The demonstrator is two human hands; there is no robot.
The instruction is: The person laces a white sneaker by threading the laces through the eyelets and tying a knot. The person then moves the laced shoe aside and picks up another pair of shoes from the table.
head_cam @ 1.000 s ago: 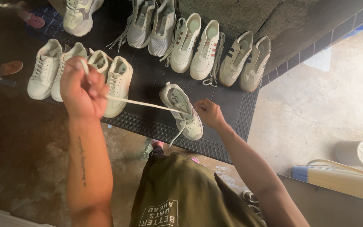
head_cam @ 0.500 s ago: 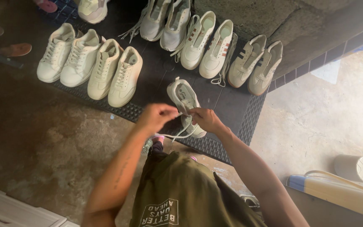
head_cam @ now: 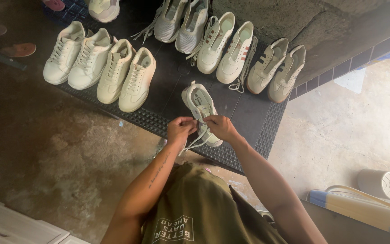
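A: Nearest the camera, what are the two hands doing?

B: Both meet over one white sneaker [head_cam: 200,110] lying alone at the middle of the frame, on the black rubber mat [head_cam: 253,119]. The left hand [head_cam: 180,129] has its fingers pinched on the white lace [head_cam: 195,141]; the right hand [head_cam: 220,126] pinches the lace too, beside the shoe's tongue. Loose lace ends trail toward the lower edge of the mat.

A: How would this lacing best be handled?

B: I'd judge it wants even tension: keep both ends level, draw each crossing snug before the next eyelet, and steady the shoe so it doesn't skid on the mat.

A: And counting outward from there?

B: One sneaker in hand. At upper left, a row of four cream sneakers [head_cam: 100,68], laced. Further up at centre, two grey mesh sneakers [head_cam: 179,22], then two white ones with reddish stripes [head_cam: 226,45], then two with dark stripes [head_cam: 276,68] toward the right. One more pale shoe [head_cam: 102,8] is cut by the top edge. At far left, one brown sandal [head_cam: 18,49] on the concrete floor [head_cam: 46,149], and a pink one [head_cam: 54,4] at the top edge. At lower right, one white roll [head_cam: 381,184].
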